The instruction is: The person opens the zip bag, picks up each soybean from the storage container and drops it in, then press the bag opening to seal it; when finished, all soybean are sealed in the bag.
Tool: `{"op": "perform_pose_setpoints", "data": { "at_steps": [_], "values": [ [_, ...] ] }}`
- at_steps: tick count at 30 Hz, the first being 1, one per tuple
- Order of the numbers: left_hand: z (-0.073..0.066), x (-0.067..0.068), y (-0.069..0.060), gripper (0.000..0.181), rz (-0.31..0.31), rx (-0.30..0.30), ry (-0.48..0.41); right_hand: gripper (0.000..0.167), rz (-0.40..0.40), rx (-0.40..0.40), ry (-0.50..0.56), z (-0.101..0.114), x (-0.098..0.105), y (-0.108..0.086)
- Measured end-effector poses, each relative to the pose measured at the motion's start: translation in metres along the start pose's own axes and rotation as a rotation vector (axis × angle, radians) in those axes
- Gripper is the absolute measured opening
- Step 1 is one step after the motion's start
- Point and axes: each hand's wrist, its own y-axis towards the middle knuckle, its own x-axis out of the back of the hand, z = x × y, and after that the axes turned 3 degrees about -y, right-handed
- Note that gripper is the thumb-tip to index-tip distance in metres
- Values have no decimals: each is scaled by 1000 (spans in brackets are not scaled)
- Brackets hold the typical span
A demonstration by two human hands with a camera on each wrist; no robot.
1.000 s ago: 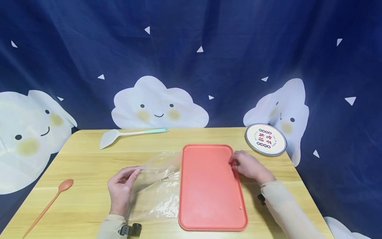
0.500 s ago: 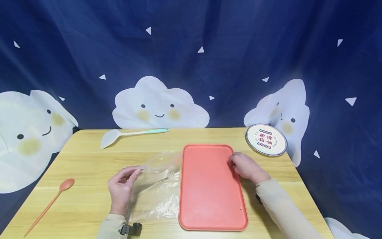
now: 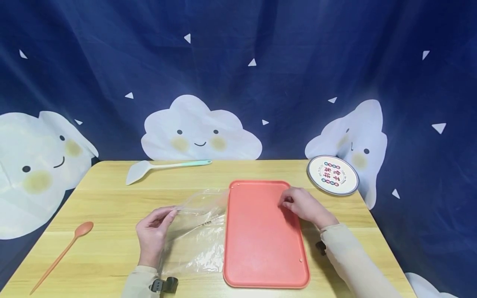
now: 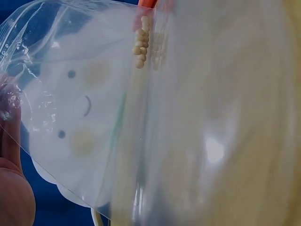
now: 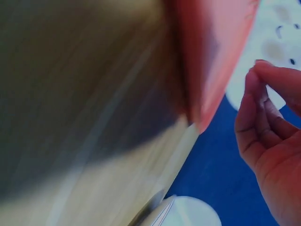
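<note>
Red Chinese characters (image 3: 327, 169) on white plate (image 3: 349, 185), smaller lettering (image 3: 343, 177) illegible

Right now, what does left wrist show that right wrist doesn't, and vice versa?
Only left wrist: left hand, the clear bag it holds, pale beads, and what looks like the spatula handle, a faint green streak. Only right wrist: right hand, in a pinched pose. Both: wooden table, blue cloud-print curtain, red tray, apparently just a sliver in left wrist.

The left hand (image 3: 153, 231) pinches a clear bag (image 3: 199, 248) beside a tray (image 3: 261, 248).
</note>
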Motion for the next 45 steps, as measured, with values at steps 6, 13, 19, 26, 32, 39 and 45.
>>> {"op": "perform_pose_setpoints", "data": {
  "at_steps": [6,13,19,26,32,39,45],
  "values": [
    [-1,-1,0,15,18,-5,-45,8,-73,-7,225,28,6,14],
    [-1,-2,0,14,14,6,-51,12,-120,-12,437,64,8,31],
    [-1,-2,0,14,34,-1,-48,9,-123,25,533,97,7,48],
    [1,-1,1,13,39,15,-24,7,-73,101,636,129,-3,74],
    [2,1,1,14,52,20,-6,8,2,146,596,148,-20,95],
    [3,1,1,15,56,18,-25,7,77,139,516,160,-37,105],
    [3,1,0,13,37,39,-12,7,102,125,470,162,-40,104]
  ]
}}
